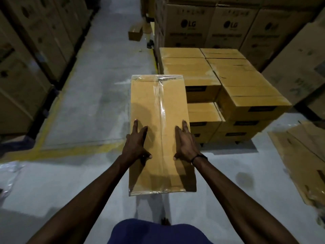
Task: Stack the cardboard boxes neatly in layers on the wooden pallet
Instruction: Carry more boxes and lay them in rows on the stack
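Risks, as I judge them, left to right:

- Left hand (136, 147): fingers spread along the top left edge of the box (161, 134), thumb hooked in on the top face. Nothing visible supports it from below on this side. If the load is heavy, it could slide through.
- Tape (162, 110) down the centre seam is glossy and wrinkled at the far end. Palms drifting onto it would likely lose friction.
- Right hand (185, 143): same spread hold along the right edge, thumb tucked in, dark band at the wrist. Both hands sit on the near half, so the far end may dip and clip the stack (223, 88) on approach.
- Stack: top layer looks uneven, the right front box standing higher than its left neighbour, with a stepped gap at front left. Setting down across that step could leave the box rocking or skewed.
- Flattened cardboard (302, 159) on the floor at right: a slip hazard if the person steps that way.

The box: long, narrow, plain brown, sealed, corners sharp, no dents that I can see. It is held in the air in front of the person, over the concrete floor (98, 95), its far right corner overlapping the stack in view. The pallet itself is hidden under the boxes.
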Motion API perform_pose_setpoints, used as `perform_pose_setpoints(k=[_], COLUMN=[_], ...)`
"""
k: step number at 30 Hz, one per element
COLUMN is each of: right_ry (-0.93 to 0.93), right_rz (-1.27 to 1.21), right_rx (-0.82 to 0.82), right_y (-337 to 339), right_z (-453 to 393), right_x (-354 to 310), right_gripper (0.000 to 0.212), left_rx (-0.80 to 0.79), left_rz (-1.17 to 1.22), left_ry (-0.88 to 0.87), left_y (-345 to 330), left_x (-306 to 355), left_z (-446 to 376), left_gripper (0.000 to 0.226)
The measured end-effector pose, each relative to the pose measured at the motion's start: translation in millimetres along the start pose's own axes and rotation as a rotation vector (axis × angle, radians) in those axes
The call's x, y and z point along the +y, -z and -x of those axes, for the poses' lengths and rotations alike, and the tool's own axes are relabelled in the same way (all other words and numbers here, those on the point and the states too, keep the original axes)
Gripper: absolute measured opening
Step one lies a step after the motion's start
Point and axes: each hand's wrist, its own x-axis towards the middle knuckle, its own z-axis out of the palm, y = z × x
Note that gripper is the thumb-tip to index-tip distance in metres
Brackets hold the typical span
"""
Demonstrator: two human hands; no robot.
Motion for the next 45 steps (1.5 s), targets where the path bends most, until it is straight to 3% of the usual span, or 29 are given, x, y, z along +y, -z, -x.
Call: perform_pose_setpoints(k=[10,22,34,45], right_ry=[-0.153,-0.558,-0.903,-1.094], right_rz=[0.025,-0.071,-0.241,-0.304], right_rx=[0.009,0.19,0.289,0.292], right_y=[-4,-33,-18,-11], right_z=[-146,-266,-384,-468], right_x=[-6,-34,1,63], right_gripper=[0.147,0.15,0.152,0.154], left_rx=[-0.077,-0.349,-0.586,-0.732], left_rz=[-0.026,-0.194,-0.309,-0.354], left_ry=[-0.104,-0.527,-0.792,-0.936], left_y=[26,67,27,-18], left_x=[-32,-56,1,59], left_z=[-161,-372,-571,-688], left_gripper=[0.148,0.141,0.14,0.137])
